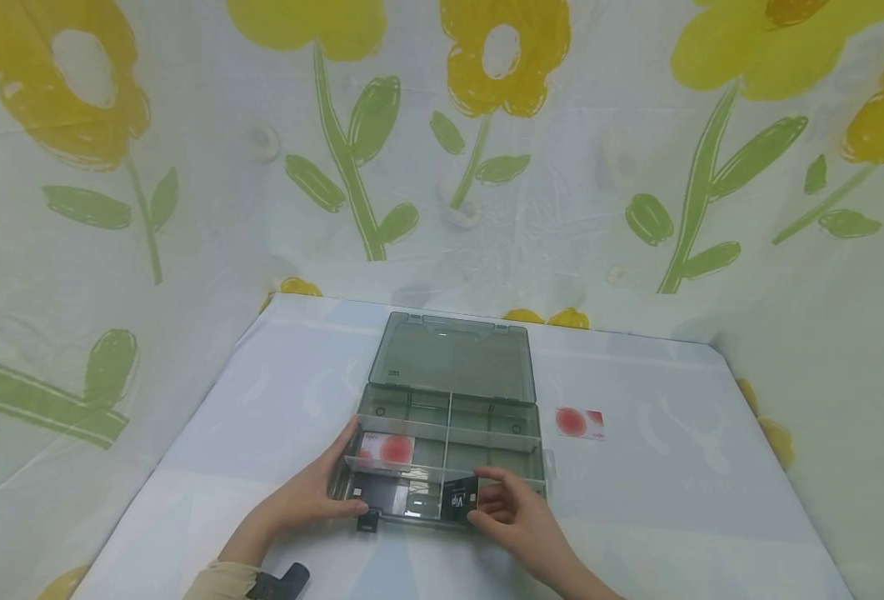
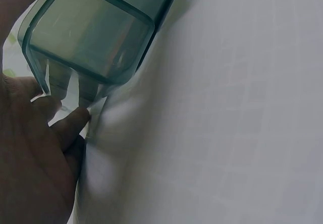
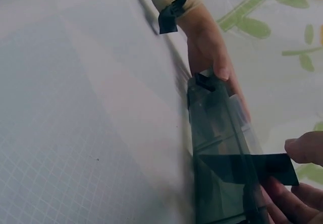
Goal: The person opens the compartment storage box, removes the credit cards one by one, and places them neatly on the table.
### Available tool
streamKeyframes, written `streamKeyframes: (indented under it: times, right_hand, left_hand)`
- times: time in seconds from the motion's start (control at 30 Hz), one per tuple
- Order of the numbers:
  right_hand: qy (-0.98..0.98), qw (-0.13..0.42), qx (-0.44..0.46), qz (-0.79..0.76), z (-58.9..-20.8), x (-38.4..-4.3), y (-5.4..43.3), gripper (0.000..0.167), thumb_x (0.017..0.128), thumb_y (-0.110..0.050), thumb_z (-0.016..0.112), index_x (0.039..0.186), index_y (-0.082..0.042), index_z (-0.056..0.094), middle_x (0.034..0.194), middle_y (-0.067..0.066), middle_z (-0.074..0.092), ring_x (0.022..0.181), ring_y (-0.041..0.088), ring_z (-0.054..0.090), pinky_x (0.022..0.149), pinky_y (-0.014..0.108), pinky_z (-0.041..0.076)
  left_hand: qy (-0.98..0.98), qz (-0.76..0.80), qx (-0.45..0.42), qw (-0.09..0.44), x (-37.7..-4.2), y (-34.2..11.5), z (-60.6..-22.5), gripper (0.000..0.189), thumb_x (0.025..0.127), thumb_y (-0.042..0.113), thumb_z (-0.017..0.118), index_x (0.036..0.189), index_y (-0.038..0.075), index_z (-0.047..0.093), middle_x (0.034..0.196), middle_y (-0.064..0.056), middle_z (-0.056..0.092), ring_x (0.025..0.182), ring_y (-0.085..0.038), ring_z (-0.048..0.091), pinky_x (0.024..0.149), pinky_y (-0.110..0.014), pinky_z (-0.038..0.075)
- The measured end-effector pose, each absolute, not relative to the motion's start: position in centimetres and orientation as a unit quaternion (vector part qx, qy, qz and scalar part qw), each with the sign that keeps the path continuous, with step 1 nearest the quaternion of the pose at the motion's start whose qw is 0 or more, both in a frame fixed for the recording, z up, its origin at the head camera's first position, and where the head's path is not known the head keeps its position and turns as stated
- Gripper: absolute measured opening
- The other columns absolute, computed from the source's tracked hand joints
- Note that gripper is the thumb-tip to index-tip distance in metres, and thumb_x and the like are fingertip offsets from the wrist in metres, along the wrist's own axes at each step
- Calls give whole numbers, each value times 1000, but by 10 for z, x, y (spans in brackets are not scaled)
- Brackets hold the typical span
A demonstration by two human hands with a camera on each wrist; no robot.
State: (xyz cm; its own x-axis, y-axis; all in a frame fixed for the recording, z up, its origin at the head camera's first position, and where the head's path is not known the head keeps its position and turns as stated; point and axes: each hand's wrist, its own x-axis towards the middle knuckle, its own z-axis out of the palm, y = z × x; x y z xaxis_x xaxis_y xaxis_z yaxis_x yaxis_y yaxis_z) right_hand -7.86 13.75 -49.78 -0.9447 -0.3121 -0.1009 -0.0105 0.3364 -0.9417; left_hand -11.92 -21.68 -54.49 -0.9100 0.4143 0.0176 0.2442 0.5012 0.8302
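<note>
A grey-green see-through plastic compartment box [image 1: 494, 413] has its lid [image 1: 452, 354] laid back. My left hand [image 1: 302, 502] grips the front left corner, thumb at the front and fingers along the side. My right hand [image 1: 522, 518] pinches a black card [image 1: 458, 498] marked "Vip" between thumb and fingers; in the right wrist view this black card [image 3: 276, 168] reaches past the box wall. Inside the middle left compartment lies a red and white card [image 1: 387, 448], and a dark card [image 1: 382, 493] is in the front left one.
Another red and white card [image 1: 580, 423] lies on the white table [image 1: 659, 492], right of the box. A black latch [image 1: 367, 522] sticks out at the box's front. Flower-printed sheeting [image 1: 546, 208] stands behind and at both sides.
</note>
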Motion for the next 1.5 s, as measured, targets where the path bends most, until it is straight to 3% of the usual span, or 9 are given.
streamKeyframes:
  times: [0.27,0.67,0.93,1.2,1.5]
  right_hand:
    - [797,132,-108,-579,-495,-78,137,59,91,-15,77,142,-2,51,106,9,72,93,18,70,80,23,60]
    - [819,127,-117,-548,-499,-81,139,58,90,-22,79,139,-4,55,103,8,72,90,13,70,79,21,60]
    - [811,124,-118,-559,-500,-83,142,58,88,-17,81,137,-1,55,102,9,72,88,13,70,79,24,61]
    - [775,153,-97,-605,-495,-88,148,59,89,-7,78,140,3,52,104,13,71,87,16,69,74,25,61]
    - [752,184,-73,-629,-487,-90,156,59,91,-4,73,143,4,47,102,14,67,76,26,72,70,36,65]
  left_hand:
    - [863,459,188,94,-119,-217,-545,129,75,40,89,165,19,-1,168,-21,8,150,-48,17,116,-68,26]
    - [866,455,180,100,-119,-217,-545,130,75,41,89,165,24,-2,169,-19,8,150,-47,17,115,-68,26]
    - [865,457,178,104,-119,-217,-544,129,75,41,89,165,22,-2,169,-19,7,150,-48,17,115,-69,26]
    - [865,458,180,102,-118,-217,-543,129,75,41,89,165,20,-2,169,-19,8,150,-48,17,115,-69,27]
    - [867,455,175,105,-119,-217,-544,129,75,41,89,165,25,-2,169,-19,8,150,-47,16,116,-68,26]
